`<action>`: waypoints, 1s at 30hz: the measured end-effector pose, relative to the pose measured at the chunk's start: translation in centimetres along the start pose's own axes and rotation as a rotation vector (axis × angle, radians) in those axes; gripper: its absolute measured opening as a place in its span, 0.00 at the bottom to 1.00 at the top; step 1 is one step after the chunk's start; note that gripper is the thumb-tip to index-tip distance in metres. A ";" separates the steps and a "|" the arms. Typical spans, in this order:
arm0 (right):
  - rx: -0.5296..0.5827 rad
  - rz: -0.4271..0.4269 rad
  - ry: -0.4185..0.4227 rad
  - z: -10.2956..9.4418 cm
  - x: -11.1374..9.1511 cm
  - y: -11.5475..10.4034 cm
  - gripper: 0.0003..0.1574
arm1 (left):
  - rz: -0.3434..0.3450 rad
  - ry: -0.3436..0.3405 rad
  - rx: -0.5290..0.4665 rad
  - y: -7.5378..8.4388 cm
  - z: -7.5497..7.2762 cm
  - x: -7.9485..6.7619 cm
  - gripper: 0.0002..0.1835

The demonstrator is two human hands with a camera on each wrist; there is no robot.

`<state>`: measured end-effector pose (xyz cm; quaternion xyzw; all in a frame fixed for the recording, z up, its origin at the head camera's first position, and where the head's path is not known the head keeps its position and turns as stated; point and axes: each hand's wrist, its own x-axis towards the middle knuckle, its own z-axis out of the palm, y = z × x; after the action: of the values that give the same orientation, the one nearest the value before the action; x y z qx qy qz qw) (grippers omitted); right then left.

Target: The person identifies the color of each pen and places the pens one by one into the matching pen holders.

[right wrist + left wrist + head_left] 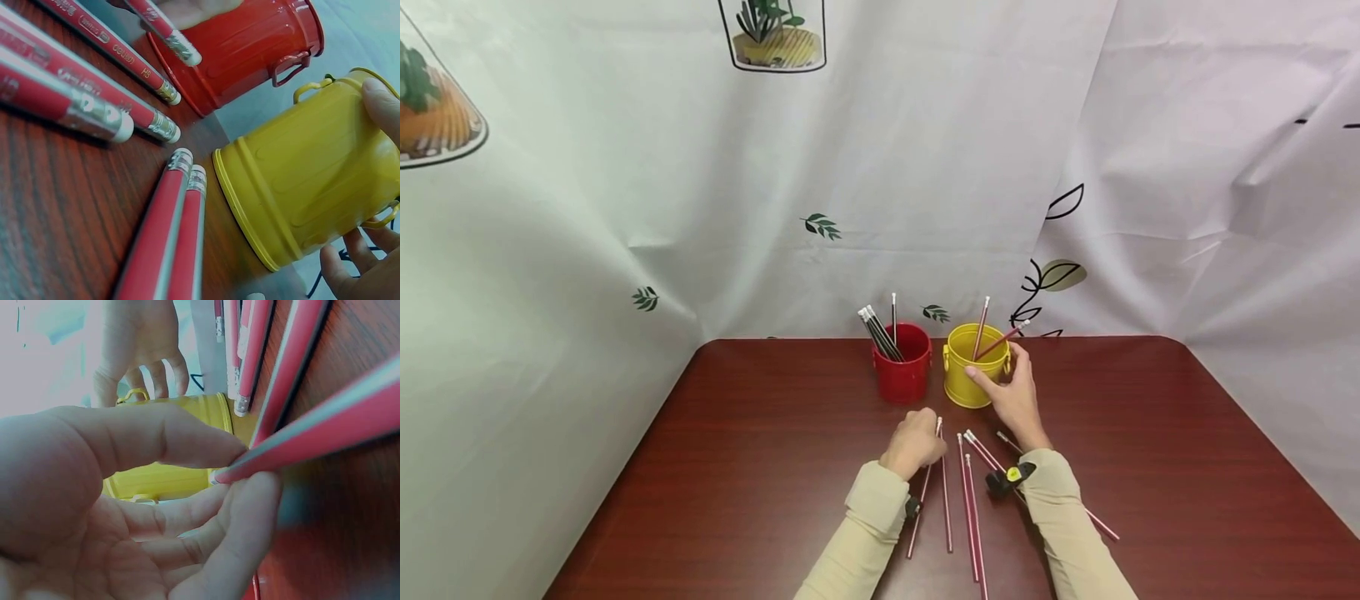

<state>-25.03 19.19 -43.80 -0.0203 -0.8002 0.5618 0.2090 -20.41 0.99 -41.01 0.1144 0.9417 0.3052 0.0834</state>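
Observation:
My left hand is low over the table in front of the red bucket. Its thumb and index finger pinch a red pencil close to the eraser end, seen large in the left wrist view. My right hand holds the yellow bucket by its right side, thumb at the near rim and fingers round the far side. Two red pencils lean inside the yellow bucket. Several black pencils stand in the red bucket, left of the yellow one.
Several red pencils lie on the brown table between and under my forearms, eraser ends toward the buckets. One pencil passes beneath the right forearm. A white patterned cloth hangs behind the table and along its sides.

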 end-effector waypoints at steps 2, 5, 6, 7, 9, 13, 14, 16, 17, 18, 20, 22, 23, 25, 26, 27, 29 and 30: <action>-0.001 0.003 -0.004 0.0 0.0 -0.1 0.52 | 0.013 0.023 -0.008 0.0 -0.2 0.1 0.10; -0.001 0.006 -0.011 0.1 0.0 -0.2 0.52 | 0.040 0.075 -0.025 0.0 -0.8 0.2 0.11; 0.001 0.006 -0.011 0.1 0.1 -0.2 0.52 | 0.051 0.089 -0.035 0.1 -1.0 0.2 0.11; 0.004 0.003 -0.010 0.1 0.1 -0.3 0.52 | 0.058 0.098 -0.042 0.2 -1.2 0.2 0.11; 0.006 -0.003 -0.013 0.1 0.2 -0.3 0.52 | 0.069 0.109 -0.059 0.4 -1.7 0.2 0.11; 0.021 -0.021 -0.016 0.3 0.4 -0.3 0.52 | 0.096 0.146 -0.093 1.1 -2.7 0.3 0.10; 0.027 -0.023 -0.015 0.3 0.4 -0.3 0.51 | 0.105 0.159 -0.107 1.3 -2.9 0.4 0.09; 0.036 -0.022 -0.011 0.3 0.4 -0.3 0.51 | 0.127 0.191 -0.122 1.8 -3.5 0.5 0.09; 0.038 -0.021 -0.009 0.3 0.4 -0.3 0.51 | 0.139 0.210 -0.131 2.0 -3.7 0.6 0.09; 0.038 -0.020 -0.008 0.3 0.3 -0.2 0.51 | 0.154 0.232 -0.140 2.2 -4.0 0.7 0.09; 0.034 -0.017 -0.006 0.2 0.3 -0.2 0.51 | 0.191 0.297 -0.141 2.5 -4.4 0.8 0.08; 0.027 -0.017 -0.003 0.2 0.2 -0.1 0.51 | 0.226 0.365 -0.155 2.8 -4.9 1.0 0.08; 0.024 -0.017 0.000 0.2 0.2 0.0 0.51 | 0.242 0.395 -0.172 2.9 -5.1 1.1 0.08; 0.023 -0.020 0.002 0.2 0.2 0.0 0.51 | 0.276 0.444 -0.209 3.2 -5.4 1.3 0.08; 0.023 -0.019 0.004 0.3 0.1 0.1 0.51 | 0.293 0.463 -0.231 3.3 -5.5 1.4 0.08; 0.022 -0.018 0.005 0.2 0.1 0.1 0.51 | 0.308 0.481 -0.253 3.4 -5.6 1.5 0.08; 0.021 -0.012 0.003 0.2 0.0 0.1 0.51 | 0.348 0.521 -0.287 3.5 -5.7 1.8 0.08; 0.021 -0.009 0.002 0.2 0.0 0.1 0.51 | 0.371 0.544 -0.296 3.6 -5.8 2.0 0.08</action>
<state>-25.10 19.07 -43.98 -0.0148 -0.7941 0.5692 0.2124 -23.04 1.11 -34.45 0.1844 0.8383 0.4676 -0.2112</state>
